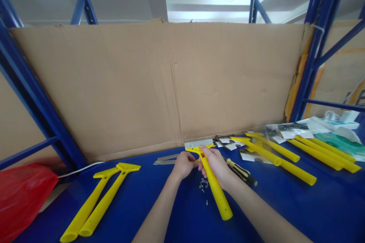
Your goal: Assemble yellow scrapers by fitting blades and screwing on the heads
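- Scraper (214, 186), yellow, long-handled: slanting above mid-table between both hands, its head pointing at the cardboard and its open end facing the person; metal blade (199, 144) is spanning the head.
- Right hand (215, 163): gripping the upper handle, apparently steadying the head for finger work.
- Left hand (184, 165): curling its fingers in beside the neck; whether they are pinching a small part, cannot tell.
- Small nuts and screws (203, 180): lying loose under the handle, probably for short reach.
- Thin strips (168, 157), two: lying just beyond the left hand.
- Screwdriver (239, 171), black and cream: resting just beside the right forearm, likely for easy pickup.
- Printed cards (228, 142): lying near the blade, by the panel.
- Yellow handles (99, 197), two: leaning together at left, well apart from the hands.
- Yellow scrapers (299, 171): crowding the right side, limiting sideways movement there.
- Cardboard panel (114, 83): bounding the far edge, limiting forward movement.
- Blue tabletop (176, 212): offering more room leftward and between the forearms.
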A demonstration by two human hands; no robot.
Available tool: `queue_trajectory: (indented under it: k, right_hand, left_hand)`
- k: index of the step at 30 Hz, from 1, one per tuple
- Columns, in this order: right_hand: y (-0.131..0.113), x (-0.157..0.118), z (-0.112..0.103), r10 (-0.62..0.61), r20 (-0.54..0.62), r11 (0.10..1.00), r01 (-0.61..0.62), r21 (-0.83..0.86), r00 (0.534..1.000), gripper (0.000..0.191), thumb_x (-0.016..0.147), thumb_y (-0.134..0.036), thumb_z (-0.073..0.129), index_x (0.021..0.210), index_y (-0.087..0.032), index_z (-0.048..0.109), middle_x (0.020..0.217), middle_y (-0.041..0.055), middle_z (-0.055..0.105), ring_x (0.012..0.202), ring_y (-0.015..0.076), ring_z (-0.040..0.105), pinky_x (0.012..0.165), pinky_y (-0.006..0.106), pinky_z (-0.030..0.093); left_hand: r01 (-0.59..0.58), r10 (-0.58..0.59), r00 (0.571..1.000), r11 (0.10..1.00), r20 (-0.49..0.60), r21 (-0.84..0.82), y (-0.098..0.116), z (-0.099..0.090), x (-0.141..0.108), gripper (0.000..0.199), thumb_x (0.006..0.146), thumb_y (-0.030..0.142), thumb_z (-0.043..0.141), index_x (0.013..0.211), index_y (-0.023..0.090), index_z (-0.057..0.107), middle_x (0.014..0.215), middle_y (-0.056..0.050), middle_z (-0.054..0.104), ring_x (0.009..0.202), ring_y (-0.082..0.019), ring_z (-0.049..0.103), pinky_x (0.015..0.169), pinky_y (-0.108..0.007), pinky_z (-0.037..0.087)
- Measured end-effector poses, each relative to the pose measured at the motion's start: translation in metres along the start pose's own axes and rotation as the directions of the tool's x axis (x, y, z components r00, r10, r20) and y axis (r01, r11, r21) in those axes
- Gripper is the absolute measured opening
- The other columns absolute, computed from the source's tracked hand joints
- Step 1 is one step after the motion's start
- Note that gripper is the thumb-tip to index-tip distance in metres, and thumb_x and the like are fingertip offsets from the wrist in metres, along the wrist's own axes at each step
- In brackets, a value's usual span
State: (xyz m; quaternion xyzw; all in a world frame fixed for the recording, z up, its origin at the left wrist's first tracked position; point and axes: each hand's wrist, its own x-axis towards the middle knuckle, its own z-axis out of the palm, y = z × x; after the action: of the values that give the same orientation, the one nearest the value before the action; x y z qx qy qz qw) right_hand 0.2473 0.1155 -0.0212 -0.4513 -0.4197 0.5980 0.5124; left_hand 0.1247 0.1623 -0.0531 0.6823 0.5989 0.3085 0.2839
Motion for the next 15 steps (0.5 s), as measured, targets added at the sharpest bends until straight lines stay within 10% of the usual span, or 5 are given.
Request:
queue_trajectory:
  k: [6, 15]
  right_hand:
    - [0.000, -0.002, 0.002, 0.017, 0.000, 0.999, -0.017, -0.047, 1.000, 0.038, 0.086, -0.041, 0.044, 0.058, -0.017, 0.050, 0.036, -0.0004, 0.052, 0.027, 0.0078, 0.043, 0.028, 0.017, 0.034]
    - [0.002, -0.006, 0.005, 0.057, 0.038, 0.997, -0.055, -0.055, 0.998, 0.037, 0.086, -0.040, 0.044, 0.058, -0.017, 0.049, 0.036, -0.0010, 0.052, 0.027, 0.0078, 0.042, 0.028, 0.017, 0.034]
  left_hand:
    - [-0.013, -0.041, 0.993, 0.899, -0.113, -0.438, -0.007, -0.041, -0.014, 0.021, 0.058, 0.030, 0.071, 0.068, 0.013, 0.065, 0.066, -0.004, 0.068, 0.063, -0.016, 0.061, 0.063, -0.026, 0.045]
    - [-0.109, -0.153, 0.928, 0.758, -0.338, -0.643, -0.008, -0.071, -0.035, 0.041, 0.063, 0.050, 0.068, 0.083, 0.018, 0.052, 0.065, -0.002, 0.069, 0.047, -0.013, 0.058, 0.043, -0.022, 0.045]
